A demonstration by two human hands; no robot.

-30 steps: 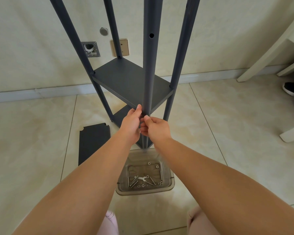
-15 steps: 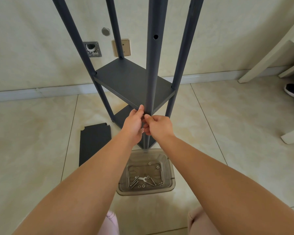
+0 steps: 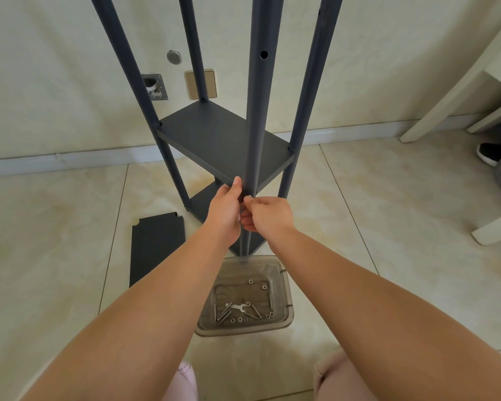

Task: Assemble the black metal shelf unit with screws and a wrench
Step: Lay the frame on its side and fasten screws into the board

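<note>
Head view: your tray [image 3: 284, 296] of screws [image 3: 224, 312] sits below; both hands, left hand [image 3: 224, 211] and right hand [image 3: 268, 215], pinch at the shelf unit [image 3: 223, 140]'s near post [image 3: 255, 125].

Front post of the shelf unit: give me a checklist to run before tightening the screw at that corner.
1. Both hands at the joint: left hand and right hand meet at the front post: ok.
2. Middle shelf against the post: ok.
3. Screw seated in its hole: cannot tell, fingers hide it.
4. Wrench in hand: not ok, it lies in the plastic tray.
5. Spare screws within reach: ok.
</note>
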